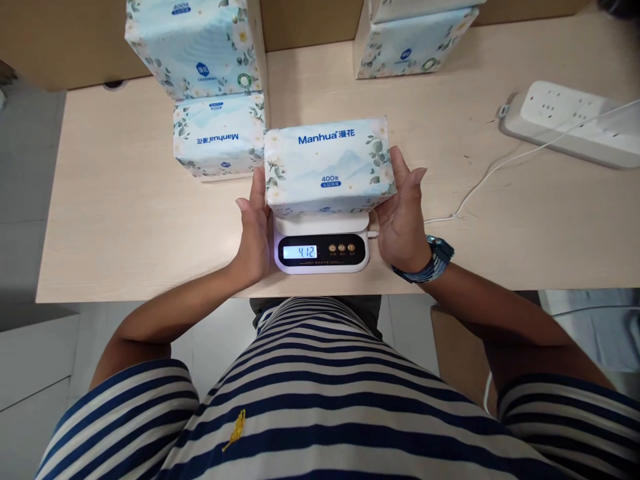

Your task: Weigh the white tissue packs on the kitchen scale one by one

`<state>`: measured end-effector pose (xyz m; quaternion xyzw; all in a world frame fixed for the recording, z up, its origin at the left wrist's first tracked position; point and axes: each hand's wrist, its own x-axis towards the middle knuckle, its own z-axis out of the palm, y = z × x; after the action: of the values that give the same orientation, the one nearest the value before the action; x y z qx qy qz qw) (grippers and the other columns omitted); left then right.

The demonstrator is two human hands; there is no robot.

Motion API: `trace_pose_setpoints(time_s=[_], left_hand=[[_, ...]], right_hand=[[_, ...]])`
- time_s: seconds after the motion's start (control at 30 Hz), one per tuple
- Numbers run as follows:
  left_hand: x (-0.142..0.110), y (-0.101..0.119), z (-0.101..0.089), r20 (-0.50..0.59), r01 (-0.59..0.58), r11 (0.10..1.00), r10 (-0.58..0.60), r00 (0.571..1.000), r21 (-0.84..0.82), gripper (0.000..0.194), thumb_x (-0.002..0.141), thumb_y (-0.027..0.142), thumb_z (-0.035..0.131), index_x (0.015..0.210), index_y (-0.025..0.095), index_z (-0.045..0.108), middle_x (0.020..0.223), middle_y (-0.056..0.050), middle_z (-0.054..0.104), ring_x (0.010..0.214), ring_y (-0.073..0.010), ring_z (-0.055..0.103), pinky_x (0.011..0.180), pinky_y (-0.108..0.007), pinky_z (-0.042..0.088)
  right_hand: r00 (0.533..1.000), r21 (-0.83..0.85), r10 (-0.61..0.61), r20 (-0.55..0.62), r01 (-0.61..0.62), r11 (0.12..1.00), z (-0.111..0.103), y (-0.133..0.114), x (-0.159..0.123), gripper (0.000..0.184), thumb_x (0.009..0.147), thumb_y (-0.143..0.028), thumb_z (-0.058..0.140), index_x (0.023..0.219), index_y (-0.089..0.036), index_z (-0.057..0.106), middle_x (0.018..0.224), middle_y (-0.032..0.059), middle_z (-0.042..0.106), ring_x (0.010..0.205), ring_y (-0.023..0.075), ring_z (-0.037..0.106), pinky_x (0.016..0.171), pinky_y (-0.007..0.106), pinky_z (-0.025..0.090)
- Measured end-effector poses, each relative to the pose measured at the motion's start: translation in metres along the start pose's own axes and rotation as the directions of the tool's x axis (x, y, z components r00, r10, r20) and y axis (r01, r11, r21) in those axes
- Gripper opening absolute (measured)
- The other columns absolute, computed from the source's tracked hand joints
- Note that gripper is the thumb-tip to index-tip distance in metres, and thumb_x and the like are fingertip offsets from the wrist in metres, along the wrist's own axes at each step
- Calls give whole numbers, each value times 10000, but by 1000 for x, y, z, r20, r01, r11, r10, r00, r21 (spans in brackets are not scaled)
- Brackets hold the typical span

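A pale blue Manhua tissue pack (327, 163) lies on a small white digital scale (321, 252) at the table's near edge. The scale's lit display reads 412. My left hand (254, 227) presses flat against the pack's left end, fingers stretched upward. My right hand (403, 217) cups the pack's right end, thumb and fingers around its corner; a blue watch sits on that wrist. Both hands clasp the pack between them.
Two more tissue packs are stacked at the back left (213, 87), just behind the scale. Another stack (415, 43) stands at the back right. A white power strip (570, 120) lies far right, its thin white cable (480, 183) running to the scale. The light wooden table (125, 220) ends at my striped shirt.
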<state>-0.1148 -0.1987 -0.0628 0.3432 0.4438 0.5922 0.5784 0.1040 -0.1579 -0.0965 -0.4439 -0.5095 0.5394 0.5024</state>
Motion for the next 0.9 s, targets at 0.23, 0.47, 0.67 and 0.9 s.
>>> trace_pose_setpoints(time_s=[0.23, 0.47, 0.67, 0.9], left_hand=[[0, -3, -4, 15, 14, 1000, -14, 1000, -10, 804, 1040, 884, 249, 1767, 544, 195, 1856, 168, 323, 1802, -262, 22, 1485, -572, 154], [3, -2, -3, 37, 5, 1000, -5, 999, 17, 819, 1044, 879, 202, 1778, 516, 174, 1869, 143, 302, 1801, -252, -15, 1482, -574, 119], [10, -15, -12, 133, -88, 987, 70, 989, 134, 887, 988, 945, 182, 1746, 499, 298, 1867, 127, 317, 1806, -239, 15, 1483, -538, 123], [11, -18, -19, 151, -99, 975, 69, 986, 201, 895, 967, 953, 191, 1748, 523, 269, 1880, 143, 276, 1806, -222, -35, 1490, -511, 89]], right_hand=[[1000, -65, 9, 0, -9, 998, -7, 5, 1, 941, 936, -1007, 192, 1759, -555, 231, 1850, -164, 331, 1761, 218, 254, 1447, 528, 314], [1000, -17, -7, 14, 7, 1000, -8, 6, 3, 1008, 939, -1006, 218, 1797, -481, 159, 1876, -110, 293, 1770, 233, 224, 1452, 533, 281], [999, -70, -29, 15, 30, 997, -12, 8, 4, 917, 954, -983, 188, 1765, -557, 225, 1847, -162, 341, 1768, 256, 241, 1435, 573, 314], [999, -27, -27, -18, 27, 999, -9, 10, 5, 938, 951, -989, 202, 1763, -524, 255, 1851, -136, 349, 1762, 232, 261, 1442, 544, 297]])
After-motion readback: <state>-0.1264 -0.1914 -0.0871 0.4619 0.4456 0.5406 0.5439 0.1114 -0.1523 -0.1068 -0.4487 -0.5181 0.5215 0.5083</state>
